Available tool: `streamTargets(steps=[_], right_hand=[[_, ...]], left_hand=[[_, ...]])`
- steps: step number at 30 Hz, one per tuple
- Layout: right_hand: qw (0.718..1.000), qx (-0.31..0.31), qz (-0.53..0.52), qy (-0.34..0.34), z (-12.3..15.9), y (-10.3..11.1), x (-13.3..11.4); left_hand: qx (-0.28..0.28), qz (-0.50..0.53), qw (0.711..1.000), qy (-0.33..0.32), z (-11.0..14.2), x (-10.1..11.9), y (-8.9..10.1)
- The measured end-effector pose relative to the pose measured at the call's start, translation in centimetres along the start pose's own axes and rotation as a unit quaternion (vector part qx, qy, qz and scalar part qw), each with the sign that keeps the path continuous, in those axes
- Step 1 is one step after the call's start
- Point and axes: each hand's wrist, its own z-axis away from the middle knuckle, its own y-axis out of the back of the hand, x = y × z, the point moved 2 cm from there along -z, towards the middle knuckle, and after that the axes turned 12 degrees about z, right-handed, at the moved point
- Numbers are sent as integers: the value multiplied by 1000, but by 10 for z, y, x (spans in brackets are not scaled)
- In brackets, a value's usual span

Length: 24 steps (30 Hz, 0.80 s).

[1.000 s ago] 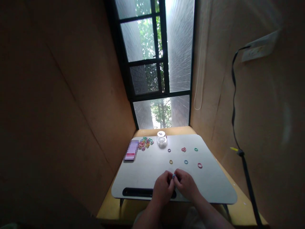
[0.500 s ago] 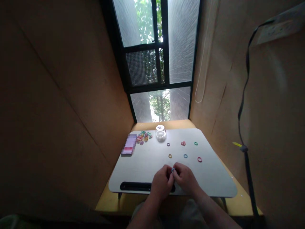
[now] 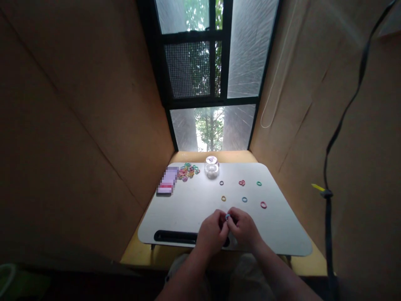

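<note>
My left hand (image 3: 213, 230) and my right hand (image 3: 244, 226) meet above the front part of the white table (image 3: 188, 209). Both are closed, their fingertips pinching a small blue hair tie (image 3: 227, 217) between them; most of it is hidden by the fingers. Beyond my hands, small hair ties lie spread out: a yellow one (image 3: 223, 198), a blue one (image 3: 244, 200) and a pink one (image 3: 263, 205) nearer, a dark purple one (image 3: 221, 183), a red-pink cluster (image 3: 242, 182) and a green one (image 3: 259, 183) farther back.
A heap of mixed-colour hair ties (image 3: 188, 172) lies at the back left, beside a phone (image 3: 168, 180) with a blurred screen. A clear round container (image 3: 212, 170) stands at the back edge. The black slot (image 3: 175, 236) runs along the table's front. A dark strap (image 3: 328, 225) hangs at right.
The view has tilted slightly downward, so the table sits a little higher in it. Both hands stay together on the blue hair tie, with only slight finger movement.
</note>
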Motion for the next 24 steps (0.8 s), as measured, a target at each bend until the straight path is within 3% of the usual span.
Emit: streamTargets(steps=[24], right_hand=[[999,34,13,16,5,-3,1]], left_hand=[[18,-34,999,-6,7,-2,-9]])
